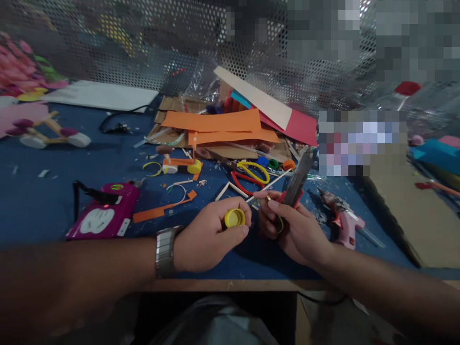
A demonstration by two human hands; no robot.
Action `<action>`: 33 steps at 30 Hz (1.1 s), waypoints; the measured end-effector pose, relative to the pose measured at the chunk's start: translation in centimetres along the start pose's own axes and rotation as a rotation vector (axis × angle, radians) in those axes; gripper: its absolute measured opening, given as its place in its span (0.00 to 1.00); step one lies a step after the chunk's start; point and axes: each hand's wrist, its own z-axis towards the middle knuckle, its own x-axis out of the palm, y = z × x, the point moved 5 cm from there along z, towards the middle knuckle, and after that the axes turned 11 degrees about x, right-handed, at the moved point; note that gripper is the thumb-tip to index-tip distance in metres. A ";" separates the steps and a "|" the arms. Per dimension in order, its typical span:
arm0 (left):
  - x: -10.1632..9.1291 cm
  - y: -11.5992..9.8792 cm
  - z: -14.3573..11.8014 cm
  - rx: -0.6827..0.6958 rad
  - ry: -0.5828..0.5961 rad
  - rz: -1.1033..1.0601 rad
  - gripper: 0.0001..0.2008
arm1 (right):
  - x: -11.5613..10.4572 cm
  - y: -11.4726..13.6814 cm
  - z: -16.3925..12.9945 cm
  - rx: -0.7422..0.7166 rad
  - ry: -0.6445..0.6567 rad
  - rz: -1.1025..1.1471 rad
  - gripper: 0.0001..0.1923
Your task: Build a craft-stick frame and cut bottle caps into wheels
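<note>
Head view shows our left hand point(208, 235) closed around a yellow bottle cap point(235, 218), held just above the table point(43, 211) near its front edge. Right beside it, our right hand point(291, 230) grips a utility knife point(298, 184), blade pointing up and away, not touching the cap. We judge the cap still uncut. Beyond lie scissors point(251, 175), orange paper strips point(215, 125), a pink glue gun point(343, 220) and a small wheeled model point(181, 165).

Yellow cap point(235, 218) and scissors point(295, 184) in hands.
</note>
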 end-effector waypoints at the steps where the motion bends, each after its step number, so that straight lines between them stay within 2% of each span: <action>1: 0.1 0.0 0.0 0.000 0.000 -0.008 0.02 | 0.0 0.0 0.0 0.000 0.007 -0.018 0.12; 6: 0.5 0.8 -0.1 -0.026 -0.010 -0.071 0.08 | 0.1 0.5 0.2 -0.061 -0.020 -0.085 0.13; 12: 0.7 0.9 -0.2 0.019 0.006 -0.060 0.08 | -0.1 2.3 1.1 -0.172 -0.107 -0.230 0.17; 15: 0.8 0.8 -0.3 0.041 0.018 -0.047 0.09 | -1.0 4.9 2.1 -0.280 -0.188 -0.316 0.19; 17: 0.8 0.8 -0.4 0.048 0.024 -0.042 0.09 | -2.0 7.5 2.6 -0.409 -0.256 -0.342 0.20; 21: 0.9 0.9 -0.6 0.058 0.032 -0.033 0.09 | -4.3 11.9 3.9 -0.515 -0.330 -0.377 0.19; 24: 0.9 1.3 -0.6 0.051 0.016 -0.025 0.11 | -5.8 13.5 4.3 -0.556 -0.421 -0.609 0.21; 28: 1.0 1.6 -0.5 0.053 -0.024 0.004 0.14 | -7.2 13.3 4.7 -0.498 -0.466 -0.914 0.23; 33: 0.6 1.0 -0.4 0.109 -0.024 0.204 0.18 | -8.0 13.8 5.6 -0.471 -0.527 -1.285 0.14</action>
